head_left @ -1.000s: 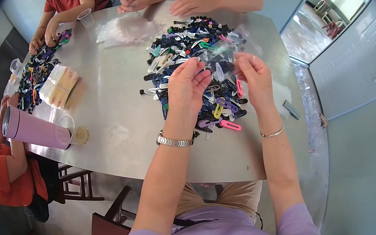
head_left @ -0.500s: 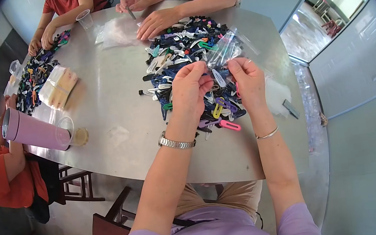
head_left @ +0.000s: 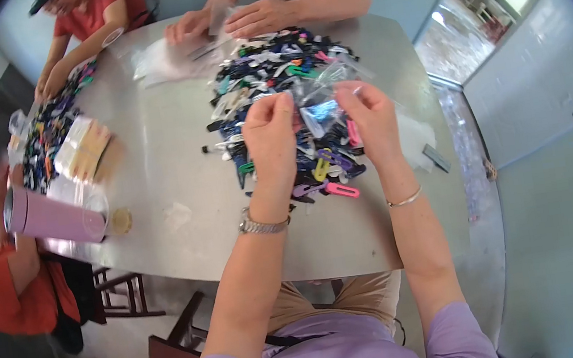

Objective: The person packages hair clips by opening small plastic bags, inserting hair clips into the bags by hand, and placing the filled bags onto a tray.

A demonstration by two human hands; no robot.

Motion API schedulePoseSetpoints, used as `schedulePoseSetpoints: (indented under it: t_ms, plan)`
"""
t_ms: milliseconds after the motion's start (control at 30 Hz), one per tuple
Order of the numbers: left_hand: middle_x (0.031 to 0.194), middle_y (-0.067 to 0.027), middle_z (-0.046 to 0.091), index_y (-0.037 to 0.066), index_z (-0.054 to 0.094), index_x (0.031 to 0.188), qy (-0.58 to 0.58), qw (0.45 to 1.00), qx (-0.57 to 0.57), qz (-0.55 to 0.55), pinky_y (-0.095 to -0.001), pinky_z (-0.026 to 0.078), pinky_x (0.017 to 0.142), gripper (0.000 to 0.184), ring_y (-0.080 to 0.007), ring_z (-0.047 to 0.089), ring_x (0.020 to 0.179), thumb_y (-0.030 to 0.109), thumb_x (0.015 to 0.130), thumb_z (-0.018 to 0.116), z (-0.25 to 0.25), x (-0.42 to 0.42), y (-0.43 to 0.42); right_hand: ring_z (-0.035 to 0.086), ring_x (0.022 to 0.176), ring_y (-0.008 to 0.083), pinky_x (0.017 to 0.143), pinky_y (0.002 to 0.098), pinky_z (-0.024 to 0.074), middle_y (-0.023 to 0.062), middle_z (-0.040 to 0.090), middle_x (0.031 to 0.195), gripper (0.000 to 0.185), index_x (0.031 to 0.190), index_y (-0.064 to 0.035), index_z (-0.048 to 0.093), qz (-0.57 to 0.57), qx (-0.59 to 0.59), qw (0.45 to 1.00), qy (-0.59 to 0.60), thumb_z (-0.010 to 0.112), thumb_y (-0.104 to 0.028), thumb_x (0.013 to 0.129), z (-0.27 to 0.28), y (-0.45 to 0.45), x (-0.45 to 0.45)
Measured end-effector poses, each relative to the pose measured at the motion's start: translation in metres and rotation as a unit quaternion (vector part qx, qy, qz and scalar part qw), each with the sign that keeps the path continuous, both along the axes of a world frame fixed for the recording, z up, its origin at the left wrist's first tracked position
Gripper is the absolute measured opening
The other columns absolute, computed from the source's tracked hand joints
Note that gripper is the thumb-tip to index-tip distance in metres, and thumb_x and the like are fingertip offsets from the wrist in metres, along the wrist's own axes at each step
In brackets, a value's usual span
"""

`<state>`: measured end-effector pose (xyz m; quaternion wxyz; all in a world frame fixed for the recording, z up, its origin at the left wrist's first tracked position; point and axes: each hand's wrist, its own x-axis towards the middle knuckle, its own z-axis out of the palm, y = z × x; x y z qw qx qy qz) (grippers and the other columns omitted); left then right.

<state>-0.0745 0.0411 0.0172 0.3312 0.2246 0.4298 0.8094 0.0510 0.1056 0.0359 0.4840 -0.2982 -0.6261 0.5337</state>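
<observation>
Over the pile of snap hair clips [head_left: 258, 84], my right hand [head_left: 370, 114] pinches a clear plastic bag [head_left: 321, 115] between thumb and fingers. The bag hangs to the left of that hand and catches a bluish shine. My left hand [head_left: 270, 134] is closed just left of the bag, thumb against fingers; what it grips, if anything, is hidden. Below my hands, a yellow clip [head_left: 321, 167], a purple clip [head_left: 347, 163] and a pink clip [head_left: 341, 190] lie at the near edge of the pile.
Across the table [head_left: 174, 158], a co-worker's hands [head_left: 260, 18] handle clear plastic by a stack of bags [head_left: 171, 60]. Another person sorts a second clip pile [head_left: 59, 123]. A pink tumbler [head_left: 54, 217] and a wrapped bundle [head_left: 83, 150] stand left. A grey strip [head_left: 436, 158] lies right.
My left hand has moved left, away from the bag's middle. The pale clip that showed between my hands is no longer distinct. The co-worker opposite has raised a clear bag.
</observation>
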Motion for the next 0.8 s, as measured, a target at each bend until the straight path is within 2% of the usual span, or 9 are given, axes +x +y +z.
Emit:
schedulePoseSetpoints:
  t_ms: [133, 200, 367, 433, 467, 500, 600, 700, 800]
  plan:
    - [0.081, -0.0025, 0.063, 0.003, 0.062, 0.092, -0.019, 0.999, 0.005, -0.037, -0.022, 0.049, 0.061, 0.013, -0.0089, 0.058, 0.066, 0.016, 0.09, 0.061, -0.009, -0.003, 0.001, 0.055, 0.07, 0.0072, 0.063, 0.0214, 0.0447, 0.0027, 0.065, 0.079, 0.017, 0.094, 0.0014, 0.067, -0.033, 0.047, 0.998, -0.03, 0.066, -0.011, 0.083, 0.006, 0.004, 0.007]
    - [0.09, -0.005, 0.064, 0.003, 0.057, 0.106, -0.008, 0.998, -0.008, -0.056, -0.0241, 0.051, 0.062, 0.021, -0.0112, 0.061, 0.07, 0.017, 0.092, 0.059, 0.001, 0.002, -0.004, 0.056, 0.067, 0.0078, 0.061, 0.0225, 0.045, 0.0024, 0.065, 0.075, 0.015, 0.088, 0.0014, 0.068, -0.08, 0.084, 0.992, -0.057, 0.067, -0.011, 0.081, 0.012, 0.006, 0.015]
    - [0.105, -0.0089, 0.063, 0.002, 0.055, 0.114, 0.247, 0.967, -0.055, -0.041, -0.0238, 0.046, 0.076, 0.025, -0.0113, 0.058, 0.089, 0.013, 0.091, 0.056, 0.0, 0.032, -0.005, 0.056, 0.067, 0.0073, 0.062, 0.024, 0.0462, 0.0051, 0.065, 0.073, 0.016, 0.088, 0.0015, 0.067, -0.152, 0.181, 0.965, -0.117, 0.066, -0.012, 0.08, 0.043, 0.012, 0.088]
    - [0.106, -0.0098, 0.062, 0.002, 0.058, 0.113, 0.475, 0.874, -0.087, -0.053, -0.0299, 0.046, 0.082, 0.028, -0.0179, 0.059, 0.094, 0.01, 0.086, 0.06, 0.0, 0.056, -0.01, 0.057, 0.07, 0.0074, 0.064, 0.0243, 0.047, 0.0053, 0.066, 0.078, 0.014, 0.089, 0.0007, 0.067, -0.196, 0.211, 0.947, -0.142, 0.066, -0.01, 0.081, 0.046, 0.023, 0.138]
    - [0.11, -0.0131, 0.061, 0.001, 0.059, 0.11, 0.578, 0.808, -0.098, -0.066, -0.0347, 0.044, 0.088, 0.03, -0.0265, 0.057, 0.102, 0.007, 0.081, 0.063, 0.002, 0.068, -0.017, 0.057, 0.07, 0.0073, 0.064, 0.024, 0.0469, 0.0055, 0.067, 0.079, 0.014, 0.09, 0.0001, 0.067, -0.232, 0.218, 0.939, -0.128, 0.066, -0.01, 0.081, 0.041, 0.031, 0.168]
    - [0.113, -0.0163, 0.059, 0.001, 0.059, 0.11, 0.664, 0.743, -0.031, -0.08, -0.0385, 0.043, 0.091, 0.032, -0.0327, 0.055, 0.107, 0.006, 0.079, 0.063, -0.001, 0.078, -0.019, 0.057, 0.07, 0.0072, 0.065, 0.0236, 0.0468, 0.0058, 0.067, 0.079, 0.013, 0.091, -0.0005, 0.068, -0.269, 0.223, 0.93, -0.115, 0.066, -0.009, 0.081, 0.033, 0.037, 0.198]
    - [0.118, -0.0167, 0.057, 0.003, 0.059, 0.112, 0.78, 0.605, 0.029, -0.154, -0.0454, 0.038, 0.097, 0.036, -0.0371, 0.051, 0.111, 0.009, 0.077, 0.064, -0.006, 0.111, -0.028, 0.057, 0.071, 0.0073, 0.065, 0.0239, 0.0466, 0.006, 0.067, 0.08, 0.014, 0.091, -0.0011, 0.068, -0.343, 0.121, 0.922, -0.135, 0.065, -0.012, 0.081, 0.004, 0.039, 0.289]
    - [0.128, -0.0191, 0.051, 0.001, 0.055, 0.119, 0.793, 0.543, -0.001, -0.276, -0.0436, 0.034, 0.102, 0.041, -0.0373, 0.045, 0.121, 0.007, 0.078, 0.061, -0.009, 0.133, -0.031, 0.058, 0.07, 0.0089, 0.065, 0.025, 0.0465, 0.0071, 0.067, 0.078, 0.017, 0.091, -0.0007, 0.068, -0.421, 0.043, 0.879, -0.218, 0.064, -0.014, 0.082, -0.041, 0.036, 0.351]
    - [0.129, -0.0193, 0.05, 0.0, 0.055, 0.119, 0.812, 0.515, -0.02, -0.274, -0.0446, 0.033, 0.102, 0.04, -0.0374, 0.045, 0.122, 0.009, 0.08, 0.058, -0.013, 0.14, -0.03, 0.06, 0.069, 0.0114, 0.065, 0.027, 0.0468, 0.0084, 0.067, 0.076, 0.018, 0.09, -0.0011, 0.068, -0.422, 0.008, 0.866, -0.268, 0.064, -0.016, 0.08, -0.108, 0.037, 0.386]
